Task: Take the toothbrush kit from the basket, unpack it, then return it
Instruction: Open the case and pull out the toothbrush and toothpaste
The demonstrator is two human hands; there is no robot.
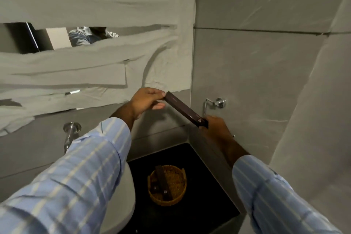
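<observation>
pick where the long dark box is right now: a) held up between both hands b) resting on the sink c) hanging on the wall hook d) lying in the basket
a: the left hand pinches one end of the dark box and the right hand holds the other, well above the basket.

chrome tap [70, 135] on wall | chrome holder [215, 103] on side wall | white basin [123, 192] | black counter [205, 173]
</observation>
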